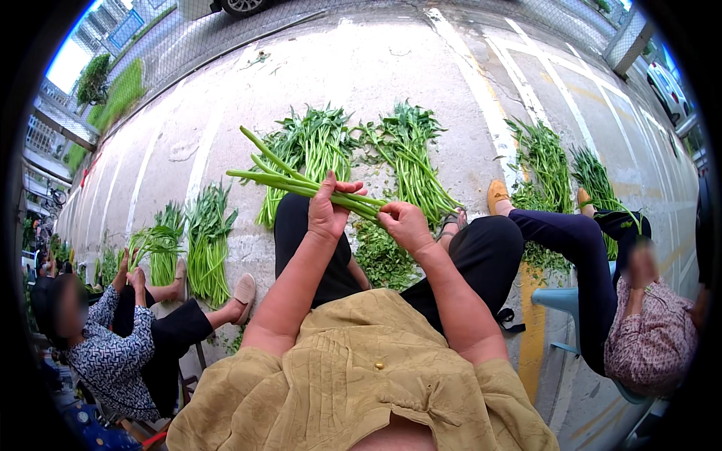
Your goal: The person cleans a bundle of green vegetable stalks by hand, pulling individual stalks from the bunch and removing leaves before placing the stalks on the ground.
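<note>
A small bunch of long green water spinach stems (280, 179) lies across my lap area, held above my knees. My left hand (328, 212) is closed round its middle, palm partly turned up, with some fingers stretched past the stems. At the bunch's right end my right hand (408, 228) pinches the stems between thumb and fingers. Beyond my knees, a leafy water spinach pile (325, 154) and a second pile (412, 161) lie on the ground, leaves pointing away from me. Between my legs is a heap of loose picked leaves (383, 255).
A person at the left (124, 338) handles greens beside more bundles (208, 244). Another person at the right (650, 331) sits on a blue plastic stool (560, 299), near further bundles (547, 165). A mesh fence (301, 19) runs along the far side of the painted concrete.
</note>
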Demonstrator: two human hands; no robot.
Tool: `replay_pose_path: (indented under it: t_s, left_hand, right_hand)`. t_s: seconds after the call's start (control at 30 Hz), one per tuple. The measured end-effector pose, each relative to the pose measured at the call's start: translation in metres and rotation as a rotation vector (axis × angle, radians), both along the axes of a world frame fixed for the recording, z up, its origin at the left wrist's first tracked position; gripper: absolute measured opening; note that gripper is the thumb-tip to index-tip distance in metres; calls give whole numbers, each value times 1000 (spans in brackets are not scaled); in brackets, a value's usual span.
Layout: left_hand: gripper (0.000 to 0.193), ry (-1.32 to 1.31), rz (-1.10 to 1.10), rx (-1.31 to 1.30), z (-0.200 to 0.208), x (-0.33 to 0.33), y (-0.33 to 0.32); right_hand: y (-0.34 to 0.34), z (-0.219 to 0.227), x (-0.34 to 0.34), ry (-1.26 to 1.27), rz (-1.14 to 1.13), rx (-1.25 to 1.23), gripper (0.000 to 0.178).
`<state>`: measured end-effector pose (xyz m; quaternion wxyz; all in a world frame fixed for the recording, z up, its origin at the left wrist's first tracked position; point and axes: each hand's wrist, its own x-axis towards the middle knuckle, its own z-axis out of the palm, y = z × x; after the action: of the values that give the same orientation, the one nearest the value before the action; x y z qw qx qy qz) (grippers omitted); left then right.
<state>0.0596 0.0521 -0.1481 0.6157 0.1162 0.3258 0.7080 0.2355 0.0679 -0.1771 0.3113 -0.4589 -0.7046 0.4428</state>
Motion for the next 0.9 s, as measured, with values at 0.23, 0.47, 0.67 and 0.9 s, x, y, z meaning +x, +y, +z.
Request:
replay_pose_path:
  t_s: [0.23,0.47,0.67,0.9]
  left_hand:
    - [35,-4,-1,-6,-1,1,-1]
    - [31,218,48,-52,-2,6,-3]
    - [34,303,74,-80,-3,12,-5]
    - [39,268,79,-3,6,25,-7]
  right_hand:
    - [0,6,1,107,-24,-4,13]
    - [1,8,2,3,-56,201,9]
    - [5,3,3,-52,-97,209,9]
    - [16,-15,-5,184,-243,-296,13]
